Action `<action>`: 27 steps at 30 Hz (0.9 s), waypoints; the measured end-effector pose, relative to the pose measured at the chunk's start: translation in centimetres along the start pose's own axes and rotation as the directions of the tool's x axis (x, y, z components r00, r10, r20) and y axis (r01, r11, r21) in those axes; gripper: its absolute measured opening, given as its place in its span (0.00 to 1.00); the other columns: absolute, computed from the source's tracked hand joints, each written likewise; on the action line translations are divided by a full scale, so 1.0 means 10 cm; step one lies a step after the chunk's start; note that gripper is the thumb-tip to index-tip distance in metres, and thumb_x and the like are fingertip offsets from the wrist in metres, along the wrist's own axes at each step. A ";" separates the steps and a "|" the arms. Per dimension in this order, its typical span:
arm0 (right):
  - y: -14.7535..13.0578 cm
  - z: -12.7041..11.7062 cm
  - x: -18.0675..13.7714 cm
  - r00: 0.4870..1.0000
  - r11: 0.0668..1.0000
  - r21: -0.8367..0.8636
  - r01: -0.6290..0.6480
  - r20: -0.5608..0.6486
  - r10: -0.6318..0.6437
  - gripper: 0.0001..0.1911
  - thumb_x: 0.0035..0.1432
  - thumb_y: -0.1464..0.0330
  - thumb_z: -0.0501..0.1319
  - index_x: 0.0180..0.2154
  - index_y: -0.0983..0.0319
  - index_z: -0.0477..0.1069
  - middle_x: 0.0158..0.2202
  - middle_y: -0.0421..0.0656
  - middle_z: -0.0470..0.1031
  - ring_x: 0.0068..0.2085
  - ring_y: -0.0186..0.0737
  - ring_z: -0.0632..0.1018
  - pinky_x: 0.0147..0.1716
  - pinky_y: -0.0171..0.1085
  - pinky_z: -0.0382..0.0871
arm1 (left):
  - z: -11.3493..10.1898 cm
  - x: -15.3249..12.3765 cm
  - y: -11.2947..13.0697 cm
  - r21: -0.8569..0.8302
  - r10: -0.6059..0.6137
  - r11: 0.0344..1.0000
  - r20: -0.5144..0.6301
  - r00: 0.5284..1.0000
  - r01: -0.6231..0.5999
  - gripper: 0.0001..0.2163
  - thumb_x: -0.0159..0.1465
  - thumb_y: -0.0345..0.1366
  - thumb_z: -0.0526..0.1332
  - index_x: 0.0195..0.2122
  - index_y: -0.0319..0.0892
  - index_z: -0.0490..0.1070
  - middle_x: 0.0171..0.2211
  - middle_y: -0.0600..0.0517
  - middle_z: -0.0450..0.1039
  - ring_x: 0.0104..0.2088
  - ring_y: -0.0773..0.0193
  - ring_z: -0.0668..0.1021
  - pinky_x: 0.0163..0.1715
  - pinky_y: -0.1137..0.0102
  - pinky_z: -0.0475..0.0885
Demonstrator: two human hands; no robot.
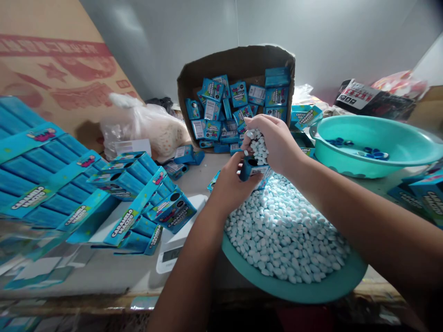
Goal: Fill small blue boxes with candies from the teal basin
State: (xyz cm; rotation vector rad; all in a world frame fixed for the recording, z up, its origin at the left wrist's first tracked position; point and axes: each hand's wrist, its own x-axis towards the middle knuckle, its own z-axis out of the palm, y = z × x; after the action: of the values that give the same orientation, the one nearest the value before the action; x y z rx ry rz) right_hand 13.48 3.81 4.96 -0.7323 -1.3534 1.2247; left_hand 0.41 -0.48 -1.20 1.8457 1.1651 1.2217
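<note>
Grey wall panelling (166, 50) backs a cluttered table (138, 282). At its near edge stands a green basin (294, 294) heaped with pale blue pellets (294, 235). Above the basin's far side, the worker's left hand (231, 182) grips a small blue box (259, 170), round opening uppermost; the right hand (272, 138), cupped around a fistful of pellets, is just over it. Toward the table's back edge, an open carton (238, 59) contains similar boxes (238, 94); a white scale (164, 266) sits left of the basin.
</note>
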 end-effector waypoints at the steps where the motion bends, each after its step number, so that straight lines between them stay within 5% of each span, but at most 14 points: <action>1: 0.00 0.00 0.00 1.000 1.000 -0.003 0.003 0.002 -0.003 0.12 0.54 0.61 0.64 0.28 0.58 0.63 0.25 0.41 0.70 0.28 0.37 0.71 0.28 0.38 0.69 | 0.00 0.00 -0.01 0.010 0.006 1.000 -0.006 1.000 -0.006 0.20 0.59 0.36 0.67 0.53 0.48 0.67 0.46 0.51 0.77 0.44 0.60 0.79 0.43 0.65 0.75; 15: -0.02 0.01 -0.01 1.000 1.000 -0.008 0.020 0.023 -0.020 0.12 0.55 0.61 0.64 0.26 0.59 0.65 0.25 0.41 0.70 0.30 0.39 0.74 0.35 0.41 0.73 | 0.00 0.01 -0.04 0.016 -0.039 0.999 -0.019 0.999 0.040 0.24 0.58 0.39 0.68 0.56 0.47 0.67 0.46 0.49 0.78 0.43 0.57 0.80 0.43 0.62 0.76; 21: -0.04 0.03 -0.02 0.996 1.000 -0.002 0.006 0.084 -0.006 0.15 0.56 0.59 0.65 0.24 0.59 0.66 0.25 0.42 0.71 0.29 0.38 0.75 0.34 0.41 0.74 | -0.02 0.00 0.02 0.106 -0.081 0.992 0.100 0.992 0.070 0.16 0.61 0.40 0.65 0.49 0.44 0.71 0.46 0.47 0.78 0.47 0.50 0.79 0.46 0.58 0.74; 27: -0.02 0.04 -0.02 0.990 0.998 0.046 0.043 0.136 -0.049 0.18 0.56 0.58 0.66 0.23 0.60 0.65 0.24 0.40 0.71 0.27 0.37 0.75 0.31 0.40 0.71 | -0.02 0.01 0.01 0.106 -0.062 0.993 0.126 0.990 0.049 0.18 0.63 0.40 0.64 0.53 0.43 0.69 0.51 0.45 0.77 0.52 0.48 0.77 0.50 0.57 0.73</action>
State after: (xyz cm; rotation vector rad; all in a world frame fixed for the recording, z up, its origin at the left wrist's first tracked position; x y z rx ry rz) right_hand 13.19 3.42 5.14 -0.5920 -1.4433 1.2822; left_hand 0.24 -0.42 -0.98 1.9237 1.2187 1.0132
